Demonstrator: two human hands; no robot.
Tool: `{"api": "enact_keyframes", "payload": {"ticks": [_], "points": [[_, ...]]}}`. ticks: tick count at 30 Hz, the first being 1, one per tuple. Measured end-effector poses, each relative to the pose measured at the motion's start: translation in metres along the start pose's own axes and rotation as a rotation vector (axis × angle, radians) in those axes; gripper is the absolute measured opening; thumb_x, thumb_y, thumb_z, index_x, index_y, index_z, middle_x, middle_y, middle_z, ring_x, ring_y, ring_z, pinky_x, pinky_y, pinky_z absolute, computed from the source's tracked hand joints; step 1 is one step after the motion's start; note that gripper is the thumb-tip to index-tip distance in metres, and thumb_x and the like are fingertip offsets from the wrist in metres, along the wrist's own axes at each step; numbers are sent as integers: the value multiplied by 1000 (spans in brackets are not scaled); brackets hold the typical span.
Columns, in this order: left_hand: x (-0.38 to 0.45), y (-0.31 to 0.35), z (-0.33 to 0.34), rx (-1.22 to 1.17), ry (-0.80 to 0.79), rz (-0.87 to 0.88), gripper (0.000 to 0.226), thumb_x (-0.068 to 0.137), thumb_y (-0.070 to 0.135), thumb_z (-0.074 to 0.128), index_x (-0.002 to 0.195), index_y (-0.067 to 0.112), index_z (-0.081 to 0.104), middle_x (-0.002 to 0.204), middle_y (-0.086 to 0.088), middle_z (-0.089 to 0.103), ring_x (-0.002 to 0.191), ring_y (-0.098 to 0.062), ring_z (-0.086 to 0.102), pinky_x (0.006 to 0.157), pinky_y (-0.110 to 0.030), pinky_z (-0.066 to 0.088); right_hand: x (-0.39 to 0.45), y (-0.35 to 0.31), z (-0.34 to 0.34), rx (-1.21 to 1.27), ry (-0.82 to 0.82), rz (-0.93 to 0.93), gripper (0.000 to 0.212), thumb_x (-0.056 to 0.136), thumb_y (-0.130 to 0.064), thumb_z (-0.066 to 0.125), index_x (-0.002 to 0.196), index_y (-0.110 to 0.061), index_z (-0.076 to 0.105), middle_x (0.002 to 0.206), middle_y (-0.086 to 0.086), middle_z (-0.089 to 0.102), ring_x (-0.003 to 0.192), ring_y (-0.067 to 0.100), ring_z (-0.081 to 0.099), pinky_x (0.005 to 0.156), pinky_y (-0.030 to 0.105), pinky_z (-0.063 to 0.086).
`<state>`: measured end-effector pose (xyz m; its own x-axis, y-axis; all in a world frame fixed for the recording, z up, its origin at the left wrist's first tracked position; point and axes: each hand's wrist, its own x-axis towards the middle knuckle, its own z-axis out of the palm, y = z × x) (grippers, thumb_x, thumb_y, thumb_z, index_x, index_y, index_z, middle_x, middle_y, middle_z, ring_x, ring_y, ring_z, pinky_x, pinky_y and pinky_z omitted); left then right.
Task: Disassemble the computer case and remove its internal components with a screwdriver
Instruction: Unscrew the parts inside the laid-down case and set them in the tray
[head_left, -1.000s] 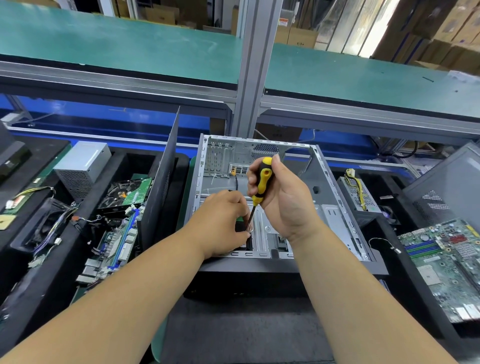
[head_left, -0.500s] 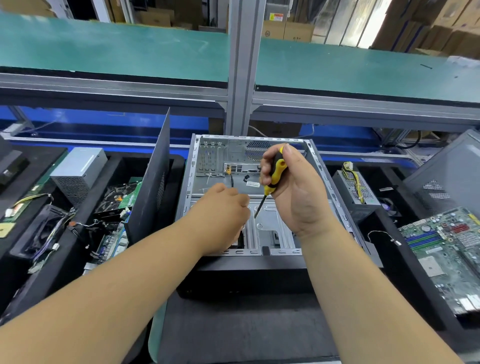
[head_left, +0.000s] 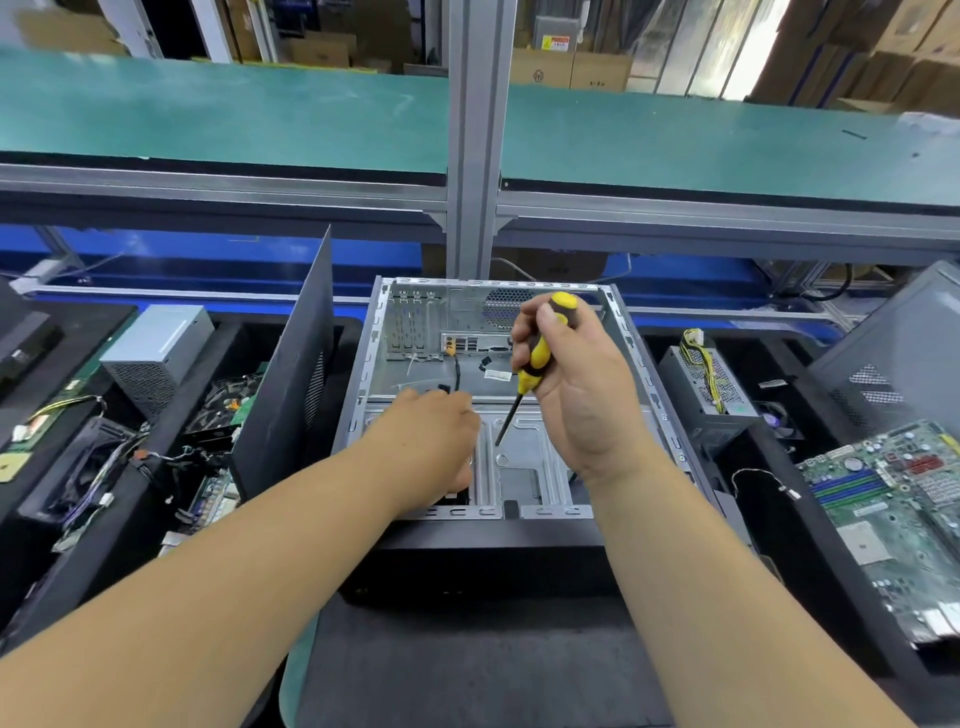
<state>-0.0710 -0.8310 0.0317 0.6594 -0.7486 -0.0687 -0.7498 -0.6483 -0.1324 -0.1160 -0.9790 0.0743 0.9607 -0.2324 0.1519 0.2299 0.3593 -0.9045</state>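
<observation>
An open grey computer case (head_left: 530, 473) lies on its side in the middle of the bench, its inside mostly bare metal with a few loose cables (head_left: 457, 371) near the rear ports. My right hand (head_left: 582, 395) grips a yellow and black screwdriver (head_left: 535, 358) above the case floor, tip pointing down and left, clear of the metal. My left hand (head_left: 426, 441) reaches into the left part of the case with its fingers curled downward. They are hidden behind the back of the hand. A dark part (head_left: 457, 493) shows just under it.
A black side panel (head_left: 291, 374) stands upright left of the case. Left trays hold a silver power supply (head_left: 156, 353), boards and cables (head_left: 208, 467). On the right are another power supply (head_left: 706, 384), a green motherboard (head_left: 893, 499) and a grey panel (head_left: 904, 353).
My right hand has lifted the screwdriver up and to the right, so its tip has left the spot beside my left hand. The left hand stays low in the case.
</observation>
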Motion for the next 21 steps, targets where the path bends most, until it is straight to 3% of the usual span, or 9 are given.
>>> {"api": "enact_keyframes", "payload": {"ticks": [3, 8, 15, 21], "points": [[-4, -1, 5, -130, 68, -43, 13, 91, 31, 46, 92, 21, 54, 99, 4, 48, 92, -19, 51, 81, -33, 40, 0, 6, 5, -64, -14, -16, 14, 91, -27, 50, 98, -18, 58, 79, -3, 60, 67, 10, 51, 69, 24, 45], [-19, -14, 13, -516, 115, -56, 19, 80, 34, 64, 98, 31, 58, 100, 13, 52, 96, -11, 49, 89, -29, 42, 2, 15, 13, -65, -50, -11, 14, 92, -28, 48, 95, -17, 56, 81, -1, 60, 67, 12, 49, 69, 26, 43], [-20, -17, 22, -703, 207, -95, 15, 79, 31, 72, 90, 30, 61, 90, 15, 55, 88, -5, 48, 80, -22, 40, 5, 30, 18, -118, -88, 26, 15, 95, -31, 48, 93, -19, 57, 83, 0, 59, 68, 15, 49, 68, 26, 44], [-22, -17, 19, -657, 186, -82, 13, 81, 35, 70, 85, 31, 59, 85, 13, 55, 86, -7, 48, 77, -24, 39, 5, 38, 19, -159, -101, 31, 14, 95, -30, 48, 91, -21, 58, 83, 1, 59, 70, 15, 49, 68, 25, 44]]}}
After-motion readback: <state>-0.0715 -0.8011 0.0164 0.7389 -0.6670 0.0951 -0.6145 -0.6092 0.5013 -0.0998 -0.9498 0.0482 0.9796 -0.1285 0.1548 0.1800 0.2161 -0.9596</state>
